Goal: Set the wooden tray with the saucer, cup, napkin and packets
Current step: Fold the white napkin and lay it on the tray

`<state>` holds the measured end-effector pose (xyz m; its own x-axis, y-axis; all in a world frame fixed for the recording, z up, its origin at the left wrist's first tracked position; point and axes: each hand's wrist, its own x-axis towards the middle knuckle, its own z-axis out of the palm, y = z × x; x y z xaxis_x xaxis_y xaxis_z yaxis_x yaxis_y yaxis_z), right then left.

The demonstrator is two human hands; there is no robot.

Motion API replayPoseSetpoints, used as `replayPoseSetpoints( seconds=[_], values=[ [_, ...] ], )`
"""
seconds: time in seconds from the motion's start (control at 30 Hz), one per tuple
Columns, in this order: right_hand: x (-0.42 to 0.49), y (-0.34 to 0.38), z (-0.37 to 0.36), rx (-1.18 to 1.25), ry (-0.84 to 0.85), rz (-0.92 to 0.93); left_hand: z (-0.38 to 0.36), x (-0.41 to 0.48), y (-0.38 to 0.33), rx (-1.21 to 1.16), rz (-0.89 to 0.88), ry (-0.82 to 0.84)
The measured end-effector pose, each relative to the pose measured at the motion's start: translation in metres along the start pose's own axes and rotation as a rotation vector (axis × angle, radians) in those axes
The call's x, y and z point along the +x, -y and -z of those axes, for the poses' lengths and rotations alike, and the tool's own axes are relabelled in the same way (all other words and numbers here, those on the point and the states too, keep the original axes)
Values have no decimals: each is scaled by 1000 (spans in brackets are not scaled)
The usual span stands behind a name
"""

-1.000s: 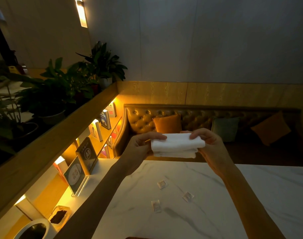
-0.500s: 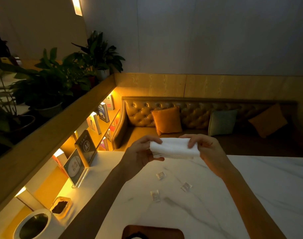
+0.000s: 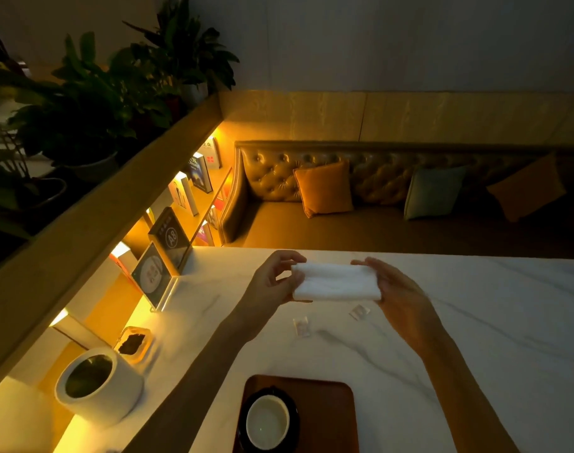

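A folded white napkin is held above the marble table between both hands. My left hand pinches its left end and my right hand grips its right end. Two small packets lie on the table below it, one under the left side and one under the right; any other packet is hidden. At the bottom edge sits the wooden tray, with a white cup standing on a dark saucer at its left side.
A white cylindrical container and a small dish of dark contents stand at the table's left. Upright sign stands are behind them. Beyond the far edge are a tufted bench with cushions, and plants on a ledge.
The view has tilted down, bringing the tray, cup and saucer into sight. The hands hold the napkin lower and nearer the table, flattened out between them.
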<state>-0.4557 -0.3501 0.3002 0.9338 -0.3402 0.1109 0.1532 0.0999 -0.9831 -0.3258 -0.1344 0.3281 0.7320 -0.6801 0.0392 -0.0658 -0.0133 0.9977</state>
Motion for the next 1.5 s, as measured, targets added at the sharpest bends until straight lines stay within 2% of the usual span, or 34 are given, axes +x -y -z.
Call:
replayPoseSetpoints(
  seconds=[0.07,0.13,0.3,0.43,0.6,0.67,0.73,0.83,0.93,1.13,1.33,1.5],
  values=[
    [-7,-18,4,190,47,-245,1,-4,17,-5,19,24],
    [-14,-34,6,136,97,-364,0,-8,35,-24,62,59],
    [-26,-73,9,-210,53,-435,-6,-10,76,-112,356,128],
    [-43,-117,14,-54,-38,-528,-12,-17,127,7,542,196],
    [-94,-199,15,161,-156,-773,-43,-43,213,-36,740,16],
    [-119,-224,17,164,-192,-874,-55,-60,244,21,815,27],
    [-139,-245,19,66,-244,-929,-66,-77,269,78,878,67],
    [-163,-276,16,-152,-341,-975,-85,-99,299,192,937,73],
    [-177,-302,11,-342,-352,-990,-103,-109,317,337,943,36],
    [-179,-325,-4,-607,-187,-964,-114,-112,335,538,1003,-35],
    [-182,-331,-15,-822,-118,-950,-117,-113,339,883,940,142],
    [-188,-326,-15,-869,-220,-863,-115,-120,341,1056,873,209]
  ],
)
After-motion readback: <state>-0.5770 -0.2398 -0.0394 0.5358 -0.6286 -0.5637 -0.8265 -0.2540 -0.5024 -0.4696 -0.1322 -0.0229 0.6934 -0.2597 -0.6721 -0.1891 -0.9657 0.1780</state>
